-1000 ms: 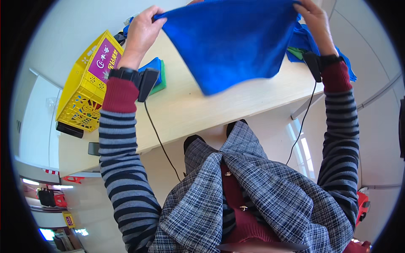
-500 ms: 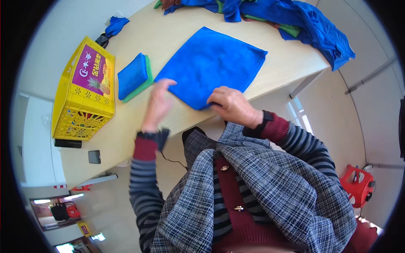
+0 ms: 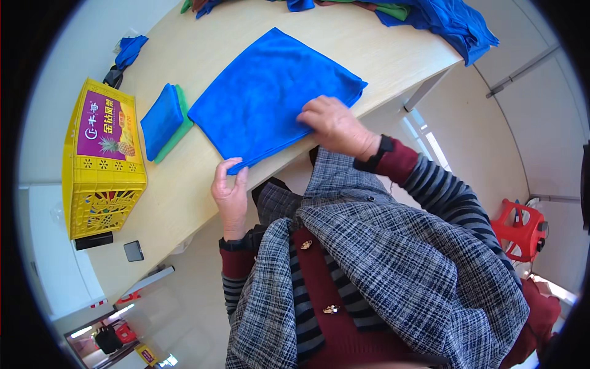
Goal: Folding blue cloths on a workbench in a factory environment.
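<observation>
Blue four-cornered fabric cloth (image 3: 270,92) lies spread at upper centre of the frame; my left hand (image 3: 229,194) pinches its near corner, my right hand (image 3: 338,127) curls over its edge, grip hidden. Squaring up, apparently; folding next calls for aligned edges.

My pale wood tbl (image 3: 178,190): blue cloth (image 3: 270,98) spread flat nr my edge; to its L, folded stack (image 3: 161,123), blue over green; farther L, yellow crate (image 3: 106,161), black cylinder (image 3: 94,240) & dark phone (image 3: 133,251). Mostly blue cloth heap (image 3: 448,27) at far R.
</observation>
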A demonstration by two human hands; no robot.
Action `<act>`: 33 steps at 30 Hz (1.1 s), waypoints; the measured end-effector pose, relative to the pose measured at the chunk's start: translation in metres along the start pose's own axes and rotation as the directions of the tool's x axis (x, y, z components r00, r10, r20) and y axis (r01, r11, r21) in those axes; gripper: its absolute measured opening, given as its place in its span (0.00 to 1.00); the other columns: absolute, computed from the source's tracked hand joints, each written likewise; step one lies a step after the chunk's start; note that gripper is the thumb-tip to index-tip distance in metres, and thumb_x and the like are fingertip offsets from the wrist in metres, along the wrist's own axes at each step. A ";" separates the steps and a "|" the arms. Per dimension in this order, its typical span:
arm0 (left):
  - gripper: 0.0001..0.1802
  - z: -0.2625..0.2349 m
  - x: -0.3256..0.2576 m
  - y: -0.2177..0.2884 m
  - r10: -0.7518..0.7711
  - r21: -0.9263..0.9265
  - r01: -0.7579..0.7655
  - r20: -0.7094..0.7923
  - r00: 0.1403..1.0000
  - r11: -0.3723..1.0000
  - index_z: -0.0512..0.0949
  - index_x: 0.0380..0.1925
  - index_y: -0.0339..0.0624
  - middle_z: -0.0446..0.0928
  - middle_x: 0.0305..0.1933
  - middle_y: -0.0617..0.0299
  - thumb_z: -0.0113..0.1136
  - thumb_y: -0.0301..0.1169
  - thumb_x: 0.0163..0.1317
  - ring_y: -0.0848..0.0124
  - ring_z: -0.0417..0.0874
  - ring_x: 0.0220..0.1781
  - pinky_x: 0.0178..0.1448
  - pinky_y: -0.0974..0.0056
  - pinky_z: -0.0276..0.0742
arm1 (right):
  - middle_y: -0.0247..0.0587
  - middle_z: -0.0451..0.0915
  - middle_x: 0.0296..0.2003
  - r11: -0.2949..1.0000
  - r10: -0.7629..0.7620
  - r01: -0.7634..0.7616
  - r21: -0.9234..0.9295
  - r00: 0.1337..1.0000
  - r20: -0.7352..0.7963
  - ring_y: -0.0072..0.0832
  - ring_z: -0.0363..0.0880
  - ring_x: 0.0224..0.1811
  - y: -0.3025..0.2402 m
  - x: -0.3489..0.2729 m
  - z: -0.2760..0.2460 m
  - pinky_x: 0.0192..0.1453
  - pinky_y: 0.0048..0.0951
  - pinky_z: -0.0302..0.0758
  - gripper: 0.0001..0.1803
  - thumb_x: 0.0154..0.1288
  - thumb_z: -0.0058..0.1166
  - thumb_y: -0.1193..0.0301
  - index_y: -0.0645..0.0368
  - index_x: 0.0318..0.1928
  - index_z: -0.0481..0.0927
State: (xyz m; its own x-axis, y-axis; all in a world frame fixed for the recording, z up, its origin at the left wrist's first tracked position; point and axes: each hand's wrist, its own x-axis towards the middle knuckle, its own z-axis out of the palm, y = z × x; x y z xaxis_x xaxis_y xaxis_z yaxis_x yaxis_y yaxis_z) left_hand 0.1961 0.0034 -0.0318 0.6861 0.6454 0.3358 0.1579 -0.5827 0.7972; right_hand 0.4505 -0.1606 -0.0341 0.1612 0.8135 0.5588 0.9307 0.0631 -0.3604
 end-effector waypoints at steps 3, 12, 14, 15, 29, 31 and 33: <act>0.09 -0.005 -0.006 -0.006 -0.092 -0.067 0.088 -0.060 0.994 0.994 0.78 0.46 0.35 0.80 0.47 0.62 0.63 0.21 0.66 0.73 0.78 0.51 0.60 0.67 0.72 | 0.42 0.80 0.42 0.994 0.035 -0.037 -0.105 0.999 -0.018 0.43 0.78 0.48 0.038 -0.017 -0.026 0.54 0.40 0.76 0.17 0.47 0.62 0.80 0.58 0.42 0.81; 0.07 -0.003 -0.017 -0.008 -0.085 -0.010 0.085 -0.085 0.993 0.996 0.77 0.41 0.37 0.82 0.44 0.59 0.65 0.20 0.64 0.69 0.81 0.49 0.58 0.64 0.75 | 0.43 0.81 0.42 0.918 0.197 -0.229 -0.323 0.972 -0.128 0.43 0.79 0.48 0.091 -0.058 -0.080 0.55 0.40 0.77 0.09 0.58 0.61 0.79 0.60 0.41 0.81; 0.07 -0.006 -0.020 -0.011 -0.044 -0.035 0.043 -0.025 0.999 0.998 0.77 0.41 0.36 0.80 0.45 0.60 0.63 0.19 0.64 0.70 0.80 0.52 0.62 0.65 0.72 | 0.44 0.81 0.43 0.922 0.227 -0.259 -0.288 0.964 -0.138 0.43 0.79 0.49 0.085 -0.058 -0.084 0.56 0.39 0.77 0.09 0.59 0.61 0.79 0.60 0.42 0.81; 0.07 -0.006 -0.022 -0.012 -0.022 -0.048 0.023 0.004 1.000 0.999 0.77 0.41 0.36 0.79 0.46 0.60 0.63 0.18 0.64 0.70 0.79 0.53 0.63 0.66 0.71 | 0.44 0.81 0.44 0.924 0.255 -0.286 -0.253 0.956 -0.148 0.43 0.79 0.50 0.081 -0.059 -0.086 0.57 0.39 0.77 0.09 0.59 0.61 0.78 0.60 0.42 0.81; 0.07 -0.009 -0.025 -0.003 -0.052 -0.074 0.050 -0.019 0.998 0.996 0.77 0.38 0.37 0.80 0.47 0.58 0.61 0.15 0.63 0.68 0.79 0.54 0.66 0.62 0.71 | 0.46 0.80 0.53 0.974 0.109 -0.098 -0.203 0.993 0.041 0.44 0.79 0.55 0.073 -0.036 -0.066 0.64 0.40 0.76 0.10 0.60 0.61 0.82 0.59 0.42 0.82; 0.07 -0.012 -0.025 -0.001 -0.063 -0.071 0.062 -0.012 0.998 0.996 0.76 0.38 0.37 0.80 0.47 0.57 0.61 0.15 0.63 0.67 0.80 0.54 0.67 0.62 0.71 | 0.45 0.80 0.53 0.979 0.132 -0.122 -0.163 0.990 0.055 0.43 0.78 0.57 0.074 -0.036 -0.066 0.65 0.41 0.77 0.10 0.61 0.61 0.81 0.58 0.42 0.82; 0.07 -0.016 -0.024 -0.001 -0.053 -0.075 0.052 -0.012 0.999 0.996 0.76 0.38 0.37 0.80 0.47 0.57 0.61 0.15 0.63 0.67 0.80 0.55 0.67 0.62 0.71 | 0.44 0.80 0.54 0.981 0.137 -0.127 -0.144 0.989 0.062 0.43 0.78 0.58 0.072 -0.033 -0.069 0.65 0.41 0.77 0.09 0.61 0.61 0.81 0.57 0.42 0.82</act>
State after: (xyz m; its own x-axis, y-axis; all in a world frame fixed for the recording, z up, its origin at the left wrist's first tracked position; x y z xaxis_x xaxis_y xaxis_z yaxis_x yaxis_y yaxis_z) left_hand 0.1674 -0.0035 -0.0329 0.6681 0.6812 0.2993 0.1393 -0.5097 0.8490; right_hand 0.5350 -0.2232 -0.0271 0.2668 0.8488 0.4564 0.9401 -0.1250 -0.3172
